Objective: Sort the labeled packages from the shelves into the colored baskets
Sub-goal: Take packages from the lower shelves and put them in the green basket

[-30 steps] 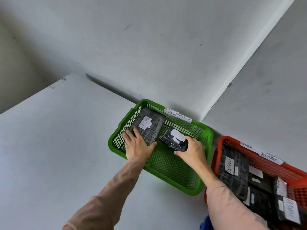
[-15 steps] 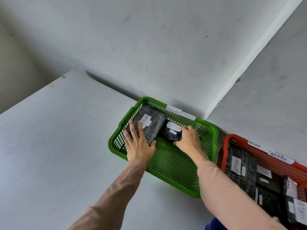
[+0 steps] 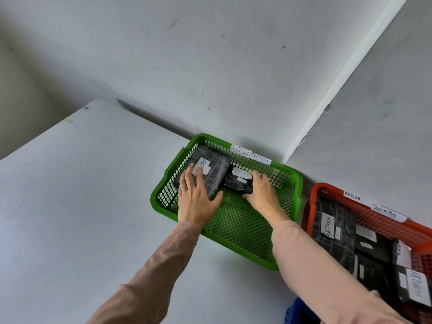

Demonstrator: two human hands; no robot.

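Green plastic mesh basket [image 3: 295, 183]: its far-left corner is taken by a large black film-wrapped package [image 3: 218, 175] and a small black film-wrapped package [image 3: 237, 184], side by side; the near and right mesh floor is bare. White wall [image 3: 210, 78] blocks behind; a red plastic mesh basket [image 3: 327, 187] stands just right; pale flat surface [image 3: 81, 195] open leftward.

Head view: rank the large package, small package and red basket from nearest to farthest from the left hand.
1. large package, under the left hand fingers.
2. small package, just right, in the right hand.
3. red basket, far right.
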